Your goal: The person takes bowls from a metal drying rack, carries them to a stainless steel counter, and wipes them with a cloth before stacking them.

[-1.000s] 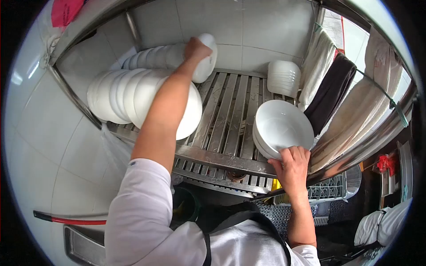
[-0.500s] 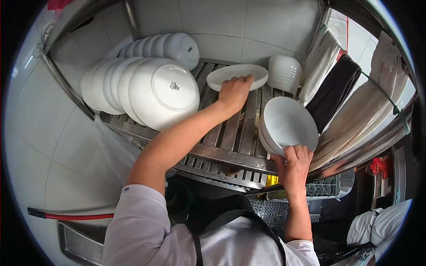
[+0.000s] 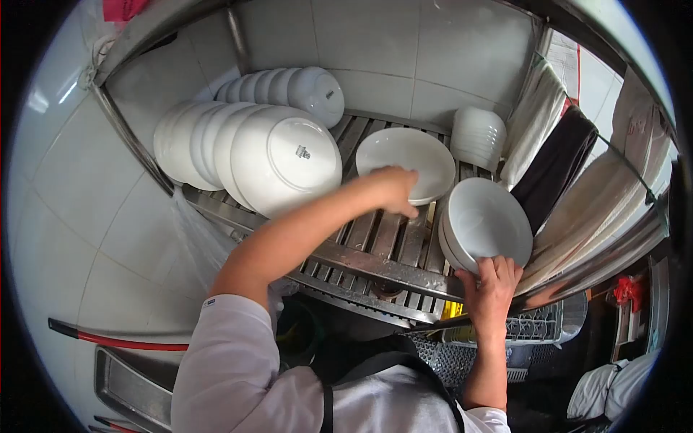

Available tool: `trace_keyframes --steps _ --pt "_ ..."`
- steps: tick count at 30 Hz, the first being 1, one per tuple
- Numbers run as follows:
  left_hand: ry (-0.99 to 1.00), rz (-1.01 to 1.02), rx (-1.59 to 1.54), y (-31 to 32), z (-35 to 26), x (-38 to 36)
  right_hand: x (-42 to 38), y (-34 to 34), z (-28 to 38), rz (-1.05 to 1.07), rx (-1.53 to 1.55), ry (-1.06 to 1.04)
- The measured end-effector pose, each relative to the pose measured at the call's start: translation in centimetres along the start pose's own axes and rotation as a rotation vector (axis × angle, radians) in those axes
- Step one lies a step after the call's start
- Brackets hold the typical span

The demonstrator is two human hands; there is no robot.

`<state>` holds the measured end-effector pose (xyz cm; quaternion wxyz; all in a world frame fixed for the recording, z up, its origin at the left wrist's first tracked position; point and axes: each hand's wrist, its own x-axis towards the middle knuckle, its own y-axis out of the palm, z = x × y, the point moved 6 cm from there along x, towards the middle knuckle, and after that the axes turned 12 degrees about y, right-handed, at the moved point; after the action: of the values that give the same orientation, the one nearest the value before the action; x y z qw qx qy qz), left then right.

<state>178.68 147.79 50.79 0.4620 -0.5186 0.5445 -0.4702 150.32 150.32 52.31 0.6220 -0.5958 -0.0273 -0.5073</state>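
White ceramic bowl is resting tilted on the slatted steel rack, with the left hand closing its grip on the near rim. The right hand is gripping the lower edge of the stacked bowls just beside it. Rows of upended plates are leaning at left.

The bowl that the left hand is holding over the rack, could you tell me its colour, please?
Plain white bowl, no pattern visible; head view.
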Motion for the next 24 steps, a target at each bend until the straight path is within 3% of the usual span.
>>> trace_keyframes --steps 1,3,4,5,8,9,10,12,15,18,21,22,24 --pt "-0.006 0.033 -0.023 -1.2 1.6 1.0 0.1 0.0 0.0 -0.002 0.0 0.0" --pt "-0.175 -0.254 -0.082 -6.1 8.1 3.1 0.0 0.0 0.1 -0.004 -0.003 0.006" --pt "-0.338 -0.418 0.042 -10.2 9.2 2.2 0.0 -0.1 0.2 -0.002 0.001 0.006" --pt "-0.395 -0.543 0.055 -11.5 14.7 3.3 0.0 -0.2 0.3 -0.002 0.003 0.007" --pt "-0.785 -0.53 0.215 -14.5 27.5 2.5 0.1 -0.4 0.3 -0.007 0.007 0.009" --pt "-0.952 -0.553 0.158 -15.5 27.6 -0.1 0.1 -0.3 0.3 -0.013 0.008 0.014" --pt "-0.932 -0.39 0.08 -15.8 29.4 -1.4 0.1 -0.3 0.2 -0.006 0.011 0.017" --pt "-0.937 -0.488 0.2 -15.2 31.4 -2.9 0.1 -0.5 0.2 0.001 0.011 0.032" --pt "-1.139 -0.447 0.115 -15.3 30.6 -2.2 0.2 -0.6 0.1 -0.005 0.01 0.036" --pt "-1.145 -0.415 0.133 -15.2 29.3 -1.2 0.2 -0.5 0.3 0.003 0.014 0.041" --pt "-1.027 -0.449 0.1 -16.4 24.8 -0.8 0.2 -0.5 0.3 -0.007 0.014 0.039" --pt "-0.897 -0.558 -0.034 -15.6 25.6 -0.1 0.3 -0.7 0.4 -0.009 0.015 0.04" --pt "-0.818 -0.641 0.007 -14.5 26.1 1.9 0.4 -0.6 0.5 -0.005 0.012 0.038"
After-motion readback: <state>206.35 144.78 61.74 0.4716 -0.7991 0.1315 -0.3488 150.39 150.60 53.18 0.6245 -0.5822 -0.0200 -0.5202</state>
